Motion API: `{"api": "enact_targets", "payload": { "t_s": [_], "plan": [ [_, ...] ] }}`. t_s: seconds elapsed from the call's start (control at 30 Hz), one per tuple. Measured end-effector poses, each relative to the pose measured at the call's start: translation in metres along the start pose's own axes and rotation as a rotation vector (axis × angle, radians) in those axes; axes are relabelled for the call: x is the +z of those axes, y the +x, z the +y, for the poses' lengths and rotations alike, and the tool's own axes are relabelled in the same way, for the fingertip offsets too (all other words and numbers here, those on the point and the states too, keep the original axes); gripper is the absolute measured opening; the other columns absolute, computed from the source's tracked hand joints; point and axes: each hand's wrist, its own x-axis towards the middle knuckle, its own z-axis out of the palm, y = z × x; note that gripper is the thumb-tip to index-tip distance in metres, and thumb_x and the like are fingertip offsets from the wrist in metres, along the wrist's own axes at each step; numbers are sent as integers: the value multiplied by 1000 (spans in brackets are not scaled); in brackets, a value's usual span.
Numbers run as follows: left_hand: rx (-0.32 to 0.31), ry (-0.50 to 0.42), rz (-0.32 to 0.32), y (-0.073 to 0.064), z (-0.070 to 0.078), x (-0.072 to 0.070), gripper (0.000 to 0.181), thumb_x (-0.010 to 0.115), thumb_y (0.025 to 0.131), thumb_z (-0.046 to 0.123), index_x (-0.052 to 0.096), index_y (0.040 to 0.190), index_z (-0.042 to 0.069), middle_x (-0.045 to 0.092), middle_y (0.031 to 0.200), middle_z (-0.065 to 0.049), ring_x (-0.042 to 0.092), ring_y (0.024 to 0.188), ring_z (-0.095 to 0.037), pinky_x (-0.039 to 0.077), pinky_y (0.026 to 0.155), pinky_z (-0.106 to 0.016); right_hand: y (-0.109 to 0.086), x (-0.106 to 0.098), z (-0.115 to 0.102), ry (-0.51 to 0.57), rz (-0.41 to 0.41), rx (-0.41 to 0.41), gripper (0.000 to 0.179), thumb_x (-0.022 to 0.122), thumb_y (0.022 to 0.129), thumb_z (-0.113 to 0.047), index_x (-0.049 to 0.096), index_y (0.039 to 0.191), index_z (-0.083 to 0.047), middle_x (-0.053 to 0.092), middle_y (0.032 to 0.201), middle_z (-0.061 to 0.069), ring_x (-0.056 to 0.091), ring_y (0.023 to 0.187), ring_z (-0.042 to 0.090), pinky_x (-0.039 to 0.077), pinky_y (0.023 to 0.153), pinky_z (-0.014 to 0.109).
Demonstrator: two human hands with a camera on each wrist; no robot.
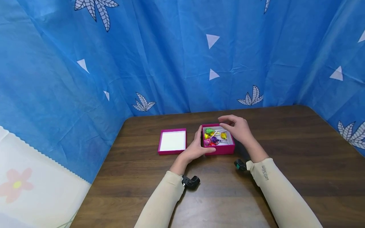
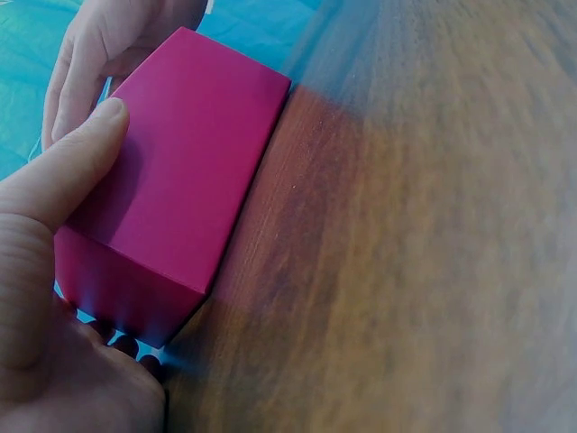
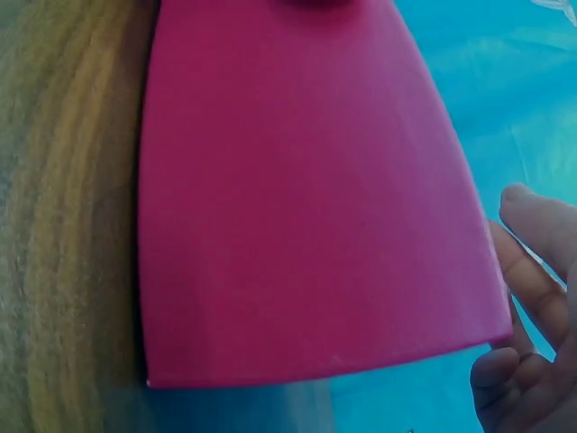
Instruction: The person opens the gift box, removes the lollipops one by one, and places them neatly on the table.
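Note:
A magenta box point(image 1: 220, 150), its top uncovered, stands on the table with several wrapped lollipops inside. A green lollipop point(image 1: 209, 130), a purple lollipop point(image 1: 214, 139) and other bright ones lie to the left in it; a yellow lollipop point(image 1: 223, 136) lies towards the right. My left hand point(image 1: 196, 148) holds the box at its near left corner, the thumb point(image 2: 99, 149) against the front wall and the fingers along the left side. Over the box's far right corner is my right hand point(image 1: 238, 128), thumb and fingers apart with nothing seen between them.
To the left of the box lies a square magenta lid point(image 1: 172, 141), white inside face up. Both rest on a dark wooden table point(image 1: 137, 177). Behind it hangs a blue curtain point(image 1: 171, 63) with white leaves and triangles.

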Motion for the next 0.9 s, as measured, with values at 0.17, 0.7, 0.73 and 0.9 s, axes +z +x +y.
{"api": "enact_targets", "payload": {
  "t_s": [0.17, 0.7, 0.73, 0.9],
  "plan": [
    [7, 8, -1, 0, 1, -1, 118, 80, 78, 50, -7, 158, 40, 10, 167, -2, 25, 150, -30, 31, 120, -57, 7, 4, -6, -81, -66, -3, 31, 73, 92, -22, 71, 123, -16, 72, 120, 10, 58, 98, 24, 54, 83, 36],
    [8, -3, -13, -1, 4, -2, 117, 79, 81, 47, -8, 159, 38, 8, 167, -4, 26, 150, -31, 31, 120, -54, 17, 23, -14, -220, -189, 7, 28, 74, 91, -23, 75, 118, -14, 76, 112, 9, 65, 101, 27, 56, 90, 44],
    [10, -7, -13, -1, 4, -2, 117, 79, 81, 46, -8, 159, 38, 8, 168, -4, 26, 150, -31, 31, 121, -54, 17, 24, -14, -234, -191, 7, 29, 75, 91, -23, 75, 118, -14, 76, 112, 9, 66, 102, 28, 55, 91, 45],
    [15, -27, -20, -1, 3, -2, 116, 79, 82, 47, -8, 159, 38, 7, 168, -4, 25, 150, -31, 29, 122, -54, 19, 28, -16, -274, -203, 20, 29, 75, 90, -26, 76, 117, -15, 77, 111, 8, 66, 110, 30, 39, 107, 54]
  ]
}}
